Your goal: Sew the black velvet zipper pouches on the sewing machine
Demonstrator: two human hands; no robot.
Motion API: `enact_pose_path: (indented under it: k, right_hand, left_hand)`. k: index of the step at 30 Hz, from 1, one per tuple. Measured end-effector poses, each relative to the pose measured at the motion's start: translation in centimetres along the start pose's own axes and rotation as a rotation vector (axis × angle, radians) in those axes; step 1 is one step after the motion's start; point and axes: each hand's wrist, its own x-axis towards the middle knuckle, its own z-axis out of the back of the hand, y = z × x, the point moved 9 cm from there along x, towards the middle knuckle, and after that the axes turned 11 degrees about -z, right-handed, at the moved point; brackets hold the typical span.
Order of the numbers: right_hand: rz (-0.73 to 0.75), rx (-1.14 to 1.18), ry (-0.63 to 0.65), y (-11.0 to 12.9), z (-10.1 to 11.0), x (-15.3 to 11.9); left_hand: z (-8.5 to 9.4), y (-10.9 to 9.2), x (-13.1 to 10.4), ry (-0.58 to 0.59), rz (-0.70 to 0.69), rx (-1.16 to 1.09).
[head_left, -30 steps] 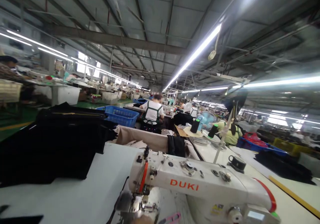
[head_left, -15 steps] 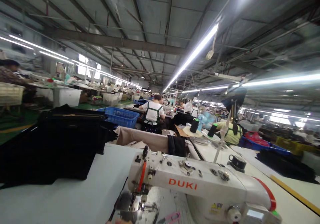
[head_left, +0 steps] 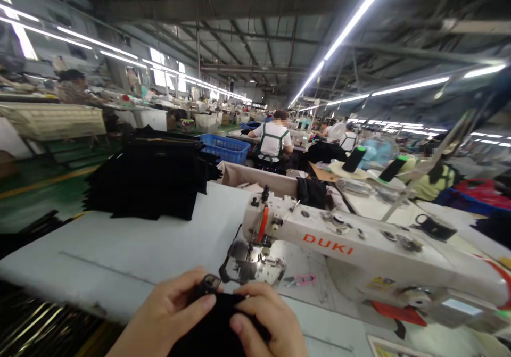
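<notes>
Both hands are low in the head view, in front of a white sewing machine (head_left: pixel 319 234) marked DUKI. My left hand (head_left: pixel 171 306) pinches the upper left edge of a black fabric piece (head_left: pixel 217 328), beside a small dark buckle-like part (head_left: pixel 209 283). My right hand (head_left: pixel 267 317) grips the fabric's upper right edge, its fingers bent over it. The fabric's lower part runs out of the frame. Just beyond the hands lies the machine's metal needle plate (head_left: pixel 255 269). Pink-handled snips (head_left: pixel 301 280) rest right of the plate.
A stack of black pieces (head_left: pixel 151 176) sits on the white table (head_left: pixel 120 250) at the left. Behind are a blue basket (head_left: pixel 225 149), a cloth-lined bin (head_left: pixel 259 175) and a person (head_left: pixel 273 139) in white. Thread cones (head_left: pixel 354 159) stand beyond the machine.
The view has tilted down and turned left. Both hands and the black fabric have come into view, where only blurred fingertips showed at the bottom edge before.
</notes>
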Motion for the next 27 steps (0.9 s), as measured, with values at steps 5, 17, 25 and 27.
enact_pose_path:
  k: [5, 17, 25, 27]
  right_hand:
    - [-0.123, 0.041, -0.103, -0.8, 1.4, -0.2]
    - [-0.367, 0.157, -0.106, -3.0, 0.3, -0.8]
    - [-0.390, 0.164, -0.047, -3.2, -0.7, -0.8]
    - [-0.369, 0.118, 0.020, -2.9, -1.5, -0.8]
  left_hand:
    - [0.7, 0.7, -0.5, -0.075, 0.033, -0.067]
    - [1.2, 1.6, -1.0, -0.082, 0.030, -0.112]
    - [1.1, 0.6, -0.4, 0.019, 0.063, 0.033]
    - [1.4, -0.3, 0.4, 0.121, 0.063, 0.226]
